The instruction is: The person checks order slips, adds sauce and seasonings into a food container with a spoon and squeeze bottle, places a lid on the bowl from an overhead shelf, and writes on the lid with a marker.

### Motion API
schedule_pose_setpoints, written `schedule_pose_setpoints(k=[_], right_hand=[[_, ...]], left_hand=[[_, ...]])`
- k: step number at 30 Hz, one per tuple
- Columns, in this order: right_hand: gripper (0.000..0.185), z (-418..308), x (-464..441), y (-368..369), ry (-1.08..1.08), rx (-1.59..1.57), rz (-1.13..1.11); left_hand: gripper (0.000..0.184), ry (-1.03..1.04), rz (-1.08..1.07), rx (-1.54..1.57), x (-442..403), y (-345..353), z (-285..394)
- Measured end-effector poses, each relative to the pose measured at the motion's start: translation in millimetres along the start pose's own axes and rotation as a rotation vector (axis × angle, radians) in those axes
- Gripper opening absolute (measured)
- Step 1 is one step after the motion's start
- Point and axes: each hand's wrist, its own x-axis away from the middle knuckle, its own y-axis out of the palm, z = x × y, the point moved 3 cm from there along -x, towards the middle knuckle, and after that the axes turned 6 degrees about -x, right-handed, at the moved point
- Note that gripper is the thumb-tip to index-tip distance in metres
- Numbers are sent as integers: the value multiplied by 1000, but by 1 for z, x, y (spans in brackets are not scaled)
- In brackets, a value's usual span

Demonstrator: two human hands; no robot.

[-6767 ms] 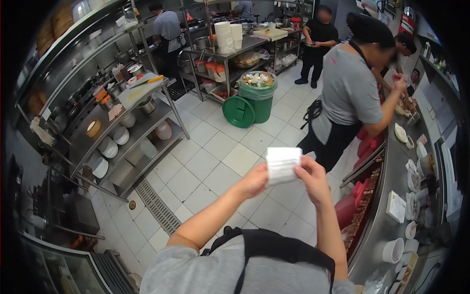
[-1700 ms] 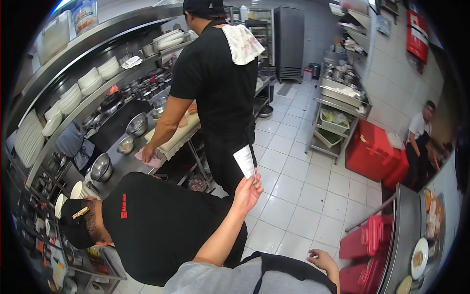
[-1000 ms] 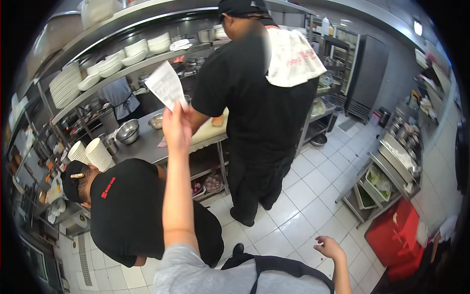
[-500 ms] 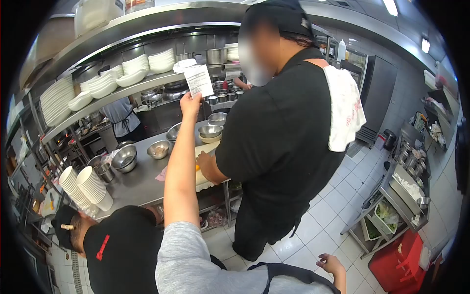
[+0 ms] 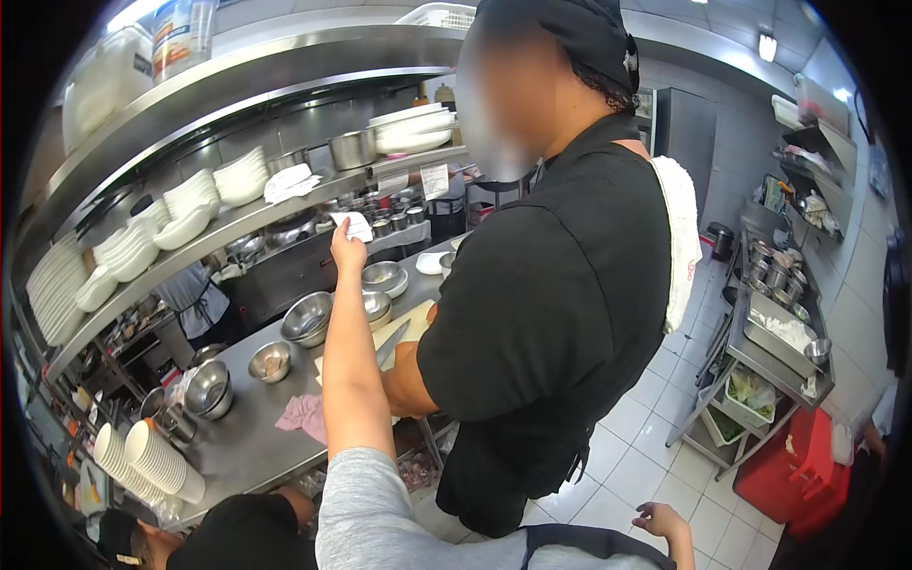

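Observation:
My left arm reaches forward over the steel counter, and my left hand (image 5: pixel 349 247) is closed on a white paper slip (image 5: pixel 355 226), pinched near its edge. The slip appears tilted, just below the shelf edge. Past it, another printed slip (image 5: pixel 434 181) hangs from the shelf. My right hand (image 5: pixel 662 522) is low on the right above the floor, fingers loosely bent and apart, holding nothing. Below my left forearm are metal bowls (image 5: pixel 306 319) and a pink cloth (image 5: pixel 301 417). A co-worker's hand is partly hidden near a knife (image 5: pixel 392 343) on a cutting board (image 5: pixel 415 321).
A co-worker in black (image 5: pixel 560 285) stands close on my right side. Another person in black (image 5: pixel 242 537) bends low at the left. Stacked white dishes (image 5: pixel 57 290) line the shelf; paper cups (image 5: pixel 166 463) stand on the counter. A red bin (image 5: pixel 796 465) is at far right.
The view has shifted. My left hand still holds the slip, which now tilts flatter and shows less of its face. The person at lower left sits lower in view, and a knife has come into sight.

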Motion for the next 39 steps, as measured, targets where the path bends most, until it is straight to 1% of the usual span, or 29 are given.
schedule_pose_setpoints(k=[2, 3, 4, 7, 10, 11, 14, 15, 19, 22, 25, 28, 31, 34, 35, 39], right_hand=[[48, 10, 3, 2, 12, -33, 26], [48, 15, 5, 4, 39, -56, 39], [48, 22, 6, 8, 65, -81, 53], [47, 32, 9, 18, 134, -123, 79], [47, 35, 12, 24, 178, -137, 84], [47, 34, 13, 26, 195, -144, 78], [47, 31, 14, 25, 229, -148, 76], [47, 30, 14, 24, 234, -146, 77], [47, 36, 6, 23, 231, -139, 92], [47, 30, 6, 19, 239, -146, 107], [46, 22, 5, 17, 220, -112, 99], [46, 23, 2, 19, 201, -87, 98], [47, 27, 2, 20, 216, -109, 95], [46, 32, 2, 20, 234, -103, 101], [46, 34, 1, 20, 234, -96, 100], [46, 36, -1, 22, 240, -98, 89]], left_hand=[[55, 46, 20, -130, -12, 16, -1], [60, -64, -74, -179, -16, 22, -1], [62, -95, -99, -254, -19, 29, 1], [62, -154, -124, -324, -32, 44, 7], [61, 3, -188, -266, -48, 68, -5], [49, 96, -122, -213, -50, 74, -6], [35, 11, -126, 29, -49, 74, -10], [25, 85, 37, 254, -63, 91, -39], [24, 42, 83, 398, -56, 74, -26], [24, -36, 70, 523, -67, 82, -33], [22, 52, 75, 533, -63, 81, -31], [24, 52, 77, 493, -58, 80, -26], [32, 72, 109, 474, -60, 80, -21], [39, 83, 229, 395, -53, 80, -13], [41, 160, 246, 329, -49, 76, -8], [43, 238, 307, 288, -34, 66, 17]])
